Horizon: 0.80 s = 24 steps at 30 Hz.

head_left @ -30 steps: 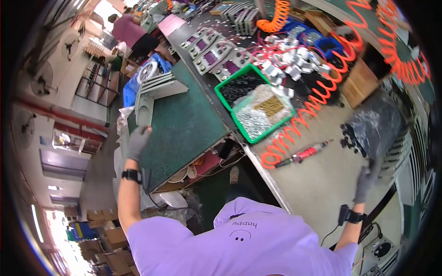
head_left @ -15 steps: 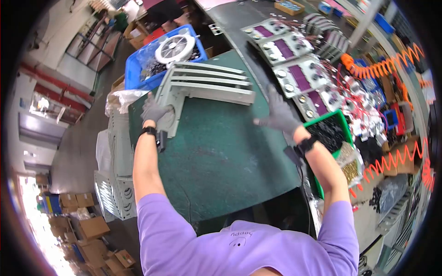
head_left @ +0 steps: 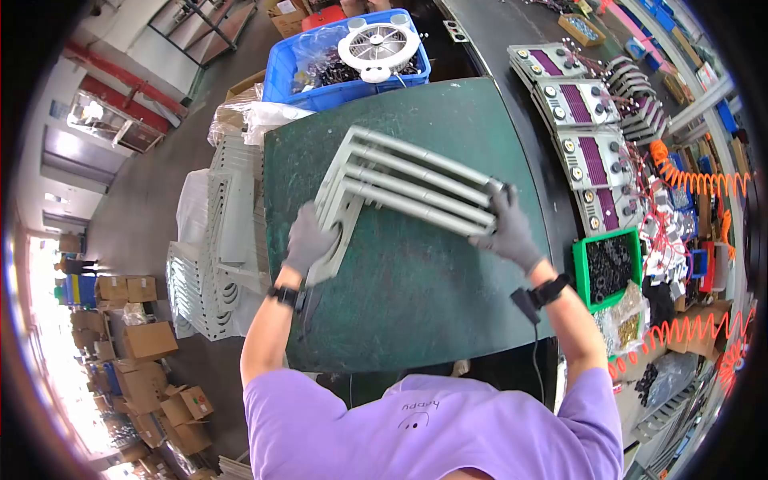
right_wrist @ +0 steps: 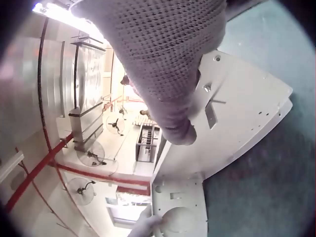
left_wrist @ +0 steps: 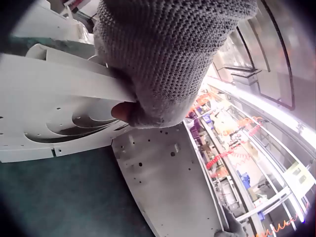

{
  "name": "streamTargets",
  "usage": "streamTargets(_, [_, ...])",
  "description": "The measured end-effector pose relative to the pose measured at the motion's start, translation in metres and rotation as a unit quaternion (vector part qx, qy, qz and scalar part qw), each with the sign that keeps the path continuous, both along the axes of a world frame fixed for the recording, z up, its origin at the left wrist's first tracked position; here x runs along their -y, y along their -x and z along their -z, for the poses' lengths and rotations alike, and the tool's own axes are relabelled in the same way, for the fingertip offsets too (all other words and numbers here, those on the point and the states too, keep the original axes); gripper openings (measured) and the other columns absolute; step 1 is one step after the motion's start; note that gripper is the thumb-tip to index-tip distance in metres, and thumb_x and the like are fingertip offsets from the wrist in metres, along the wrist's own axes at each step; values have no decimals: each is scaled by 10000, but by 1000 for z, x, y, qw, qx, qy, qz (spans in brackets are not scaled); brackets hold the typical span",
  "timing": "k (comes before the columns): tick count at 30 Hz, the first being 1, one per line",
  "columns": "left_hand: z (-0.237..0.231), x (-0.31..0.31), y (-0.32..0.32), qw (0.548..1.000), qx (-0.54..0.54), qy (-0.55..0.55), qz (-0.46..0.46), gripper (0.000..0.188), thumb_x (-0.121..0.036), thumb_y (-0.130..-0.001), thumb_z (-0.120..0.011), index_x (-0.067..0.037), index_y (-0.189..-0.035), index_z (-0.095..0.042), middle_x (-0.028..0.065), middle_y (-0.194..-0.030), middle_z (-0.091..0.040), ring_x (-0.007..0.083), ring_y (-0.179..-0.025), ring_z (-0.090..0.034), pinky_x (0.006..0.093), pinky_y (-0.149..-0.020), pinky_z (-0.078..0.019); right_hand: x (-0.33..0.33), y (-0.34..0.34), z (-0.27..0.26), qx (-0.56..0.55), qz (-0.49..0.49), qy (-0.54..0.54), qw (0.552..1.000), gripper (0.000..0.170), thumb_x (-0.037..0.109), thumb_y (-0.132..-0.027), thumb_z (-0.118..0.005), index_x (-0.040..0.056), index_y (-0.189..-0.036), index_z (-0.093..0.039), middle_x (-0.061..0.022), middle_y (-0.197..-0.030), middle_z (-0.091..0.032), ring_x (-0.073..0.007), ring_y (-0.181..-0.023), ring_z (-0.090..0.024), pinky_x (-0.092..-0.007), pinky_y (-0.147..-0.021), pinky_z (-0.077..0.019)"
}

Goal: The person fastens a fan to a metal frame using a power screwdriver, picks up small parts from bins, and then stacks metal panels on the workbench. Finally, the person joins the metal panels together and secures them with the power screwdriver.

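Several pale grey, bent sheet-metal panels (head_left: 424, 190), nested together in an L shape, stand over the green tabletop (head_left: 416, 296) in the head view. My gloved left hand (head_left: 310, 240) grips their left section, beside the rounded cut-outs. In the left wrist view its bare thumb tip (left_wrist: 123, 112) curls over a panel edge, while the other fingers are hidden behind the glove. At the far right end of the panels, my gloved right hand (head_left: 512, 232) holds the edges. Small holes and a slot show in the panel face (right_wrist: 247, 113) in the right wrist view.
Similar panels (head_left: 228, 240) are stacked left of the table. A blue crate (head_left: 312, 98) with a white fan-like part (head_left: 380, 48) stands behind. To the right are assembled units (head_left: 580, 104), a green bin (head_left: 582, 276) of black parts and orange coiled hoses (head_left: 696, 180).
My head view turned from the right bench to the green table. The right hand came over from the right and took hold of the panels' right end. The panels moved nearer and turned slightly.
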<state>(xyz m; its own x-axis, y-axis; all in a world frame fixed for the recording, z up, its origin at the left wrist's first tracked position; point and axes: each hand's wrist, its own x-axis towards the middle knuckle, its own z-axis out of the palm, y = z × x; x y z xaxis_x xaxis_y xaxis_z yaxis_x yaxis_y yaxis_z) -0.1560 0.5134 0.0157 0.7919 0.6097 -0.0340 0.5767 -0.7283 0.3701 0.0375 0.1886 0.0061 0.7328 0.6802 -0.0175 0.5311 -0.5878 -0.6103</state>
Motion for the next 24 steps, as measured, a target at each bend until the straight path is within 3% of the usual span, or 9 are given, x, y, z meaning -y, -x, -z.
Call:
streamTargets(1, [-7,9,28,1000,-14,-1,-12,554,-304,-696,-665,3,-1087,-420,257,-1053,-508,435,-959,-520,475,-816,-436,0,26,-3,-20,3,3,1000,1045,301,-506,-798,82,-1366,-247,-276,-1285,-361,-397,-1149,-447,-412,-937,-407])
streamTargets(5, [-19,35,143,995,-60,20,-71,534,-258,-687,-662,7,-1073,-406,257,-1079,-494,432,-974,-509,469,-815,-430,-2,108,-8,-80,-36,-36,995,996,280,-512,-787,125,-1356,-280,-272,-1388,-162,-440,-1077,-484,-426,-893,-449])
streamTargets(9, [-11,55,239,985,-104,53,-127,618,-211,-660,-652,33,-1161,-384,263,-1174,-456,421,-1038,-492,449,-865,-420,-9,155,-18,-84,-107,-51,989,943,303,-559,-779,132,-1349,-293,-267,-1391,-176,-456,-1106,-452,-434,-917,-431])
streamTargets(11, [1,64,280,982,-91,19,-163,798,-169,-614,-643,40,-1300,-294,263,-1219,-449,395,-1118,-457,411,-923,-393,-13,171,-28,-104,-134,-10,985,885,320,-587,-772,132,-1328,-327,-274,-1389,-187,-454,-1145,-413,-454,-923,-414])
streamTargets(13, [-18,81,287,978,-103,61,-173,897,-243,-653,-675,73,-1341,-193,290,-1296,-358,415,-1186,-391,397,-979,-356,-13,193,-32,-11,-143,25,989,796,338,-625,-743,115,-1292,-370,-233,-1385,-233,-414,-1162,-402,-456,-935,-382])
streamTargets(15, [-22,88,299,979,-106,78,-156,923,-359,-675,-698,81,-1327,-217,294,-1290,-360,427,-1199,-365,407,-983,-347,-9,221,-48,186,-146,-63,970,739,380,-667,-687,91,-1276,-383,-171,-1358,-302,-335,-1175,-388,-464,-954,-317])
streamTargets(16, [-25,86,304,978,-107,78,-162,923,-359,-675,-698,81,-1327,-217,294,-1290,-360,427,-1199,-365,407,-983,-347,-8,240,-48,166,-166,-128,964,645,387,-700,-647,82,-1224,-429,-132,-1268,-399,-309,-1124,-414,-469,-931,-312])
streamTargets(21, [-45,52,283,996,-19,-67,48,580,-297,-819,-558,-29,-1291,-354,212,-1241,-430,386,-1119,-435,419,-949,-364,-39,357,-4,-77,-345,-67,933,702,446,-696,-652,65,-1239,-424,-139,-1203,-457,-321,-1094,-442,-451,-885,-369])
streamTargets(24, [-45,39,249,980,35,-89,173,439,-231,-833,-520,-58,-1229,-447,169,-1188,-478,346,-1090,-461,411,-927,-377,-64,424,36,-56,-332,-47,941,763,479,-699,-652,19,-1251,-394,-138,-1198,-464,-352,-1101,-437,-479,-878,-381])
